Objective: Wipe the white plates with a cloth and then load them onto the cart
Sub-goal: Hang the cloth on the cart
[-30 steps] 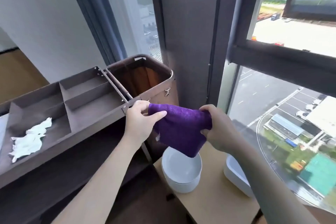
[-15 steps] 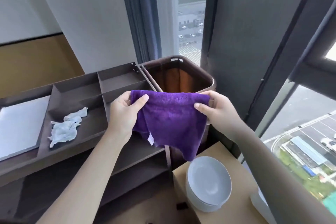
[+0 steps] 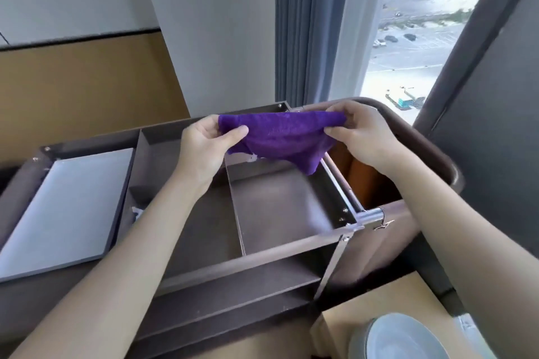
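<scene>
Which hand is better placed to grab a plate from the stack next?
Probably right. The plates sit low on that side, below the right hand; the left hand can hold the purple cloth.

Nothing readable is showing anywhere in the view: no text, brand, number or sign. A white tag [image 3: 252, 157] is peeking out from under the lower edge of the purple cloth [image 3: 280, 140], but any print on it is too small to make out.
</scene>
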`<state>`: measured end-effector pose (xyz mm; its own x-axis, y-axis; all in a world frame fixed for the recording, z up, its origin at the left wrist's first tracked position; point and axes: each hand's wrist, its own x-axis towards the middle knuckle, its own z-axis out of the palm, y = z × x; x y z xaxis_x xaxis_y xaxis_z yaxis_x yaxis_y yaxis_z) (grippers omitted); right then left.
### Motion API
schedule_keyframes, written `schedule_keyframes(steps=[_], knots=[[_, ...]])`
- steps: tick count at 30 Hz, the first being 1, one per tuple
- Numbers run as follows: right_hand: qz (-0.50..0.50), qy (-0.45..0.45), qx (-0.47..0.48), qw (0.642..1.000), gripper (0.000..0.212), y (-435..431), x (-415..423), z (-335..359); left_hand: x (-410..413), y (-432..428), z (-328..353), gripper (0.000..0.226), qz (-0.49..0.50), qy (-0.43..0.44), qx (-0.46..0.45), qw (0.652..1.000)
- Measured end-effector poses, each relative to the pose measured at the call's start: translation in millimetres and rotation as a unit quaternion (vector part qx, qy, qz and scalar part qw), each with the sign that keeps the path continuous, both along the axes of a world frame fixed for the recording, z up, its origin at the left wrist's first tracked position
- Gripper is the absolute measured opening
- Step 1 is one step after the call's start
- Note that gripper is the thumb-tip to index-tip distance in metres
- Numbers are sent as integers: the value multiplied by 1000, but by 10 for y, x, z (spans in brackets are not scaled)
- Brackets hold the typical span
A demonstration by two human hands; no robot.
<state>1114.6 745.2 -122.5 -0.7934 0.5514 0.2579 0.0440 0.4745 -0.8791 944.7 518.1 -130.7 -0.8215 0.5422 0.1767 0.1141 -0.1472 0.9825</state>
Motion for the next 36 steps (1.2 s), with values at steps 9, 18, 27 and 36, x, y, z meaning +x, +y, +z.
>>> schedule_keyframes(steps=[9, 18, 27, 36], knots=[[141, -266, 198, 933, 40, -185, 319, -1059, 31, -517, -989, 7, -226, 332, -384, 831], [145, -375, 254, 879, 45, -306, 268, -1187, 331, -294, -911, 39, -237, 432, -528, 692], [10, -137, 211, 968, 44, -636, 1161, -1184, 316, 321, -908, 112, -219, 363, -674, 605], [-114, -216, 130, 961, 42, -619, 2759, -1626, 2272, 327, -1009, 31, -198, 334, -317, 865]])
